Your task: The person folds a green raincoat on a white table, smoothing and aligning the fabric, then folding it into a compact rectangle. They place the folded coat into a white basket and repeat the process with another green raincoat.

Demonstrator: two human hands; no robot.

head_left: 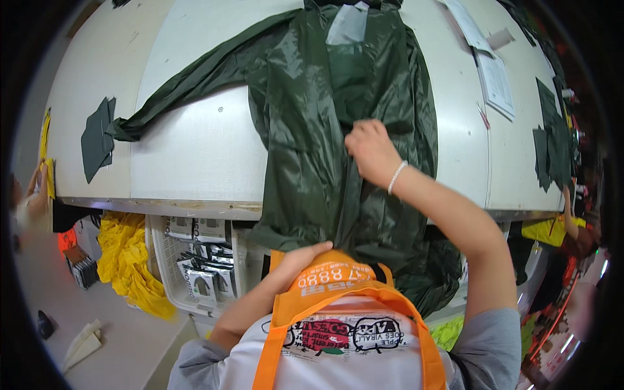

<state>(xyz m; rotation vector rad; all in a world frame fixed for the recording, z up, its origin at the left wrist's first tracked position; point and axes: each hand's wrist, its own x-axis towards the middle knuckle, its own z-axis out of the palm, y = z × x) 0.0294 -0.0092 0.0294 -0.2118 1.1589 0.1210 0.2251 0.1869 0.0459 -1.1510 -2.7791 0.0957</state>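
Observation:
A shiny dark green raincoat [292, 130] lies spread over the white table, its lower part draping over the near edge toward my body. One sleeve stretches out to the left, and a pale label or sheet [348, 25] shows at the collar. My right hand [374, 151], a beaded bracelet at its wrist, is closed on the coat's front edge around mid-length. Down at the hem my left hand [304, 259] grips the coat's lower edge, thumb on top; its other fingers are mostly hidden.
Dark fabric pieces [97, 140] lie by the sleeve's cuff. Papers [495, 84] and a small tool [483, 116] rest at right. Below the table edge are a white basket [160, 260] of packaged goods and yellow fabric [127, 260]. Other people work at both sides.

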